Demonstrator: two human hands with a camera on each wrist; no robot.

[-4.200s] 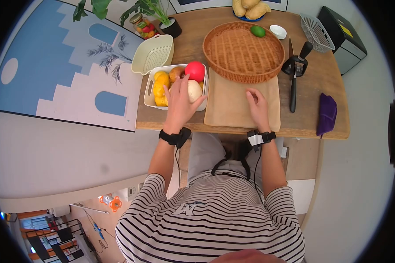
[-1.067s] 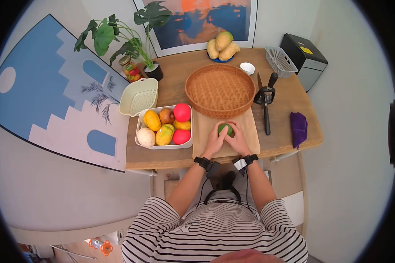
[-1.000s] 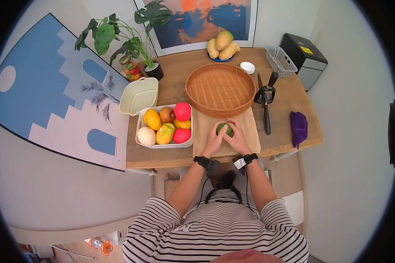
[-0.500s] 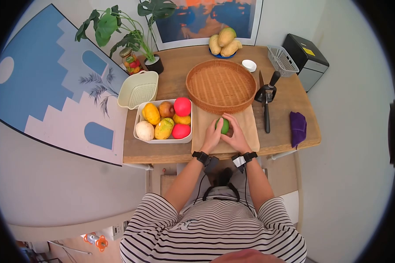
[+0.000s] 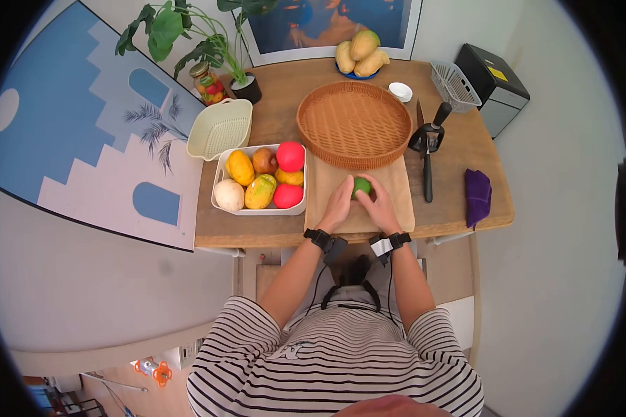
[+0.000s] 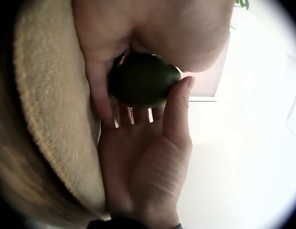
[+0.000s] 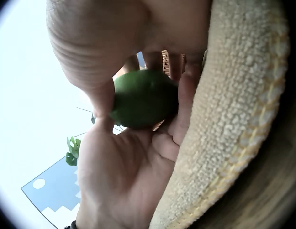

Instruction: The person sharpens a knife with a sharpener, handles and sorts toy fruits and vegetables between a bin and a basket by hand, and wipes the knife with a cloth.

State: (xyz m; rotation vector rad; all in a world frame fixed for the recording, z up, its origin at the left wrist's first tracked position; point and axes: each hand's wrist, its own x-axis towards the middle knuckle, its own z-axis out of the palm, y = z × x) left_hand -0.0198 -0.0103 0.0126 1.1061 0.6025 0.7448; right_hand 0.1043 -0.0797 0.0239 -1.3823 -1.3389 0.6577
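A smooth green oval fruit [image 5: 361, 186] is held between both hands over the beige cloth [image 5: 398, 201]. My left hand [image 5: 337, 203] grips it from the left, its thumb resting on the fruit in the left wrist view. From the right, my right hand [image 5: 380, 203] curls round it with thumb and fingers. In the right wrist view the green fruit [image 7: 145, 99] sits between the facing palms, low over the cloth's edge [image 7: 243, 105]. Parts of the fingers are hidden behind it.
Beyond the hands lies a round wicker basket [image 5: 355, 125]. At left are a white bin [image 5: 257, 210] of fruit and a pale green basket [image 5: 220, 128]. A knife [image 5: 427, 177], a black-handled tool [image 5: 435, 128] and a purple cloth [image 5: 477, 198] lie at right.
About four seconds ago the green fruit lay in the wicker basket and my left hand was over the white bin. Both hands now hold the fruit; lately their grip has shifted slightly.
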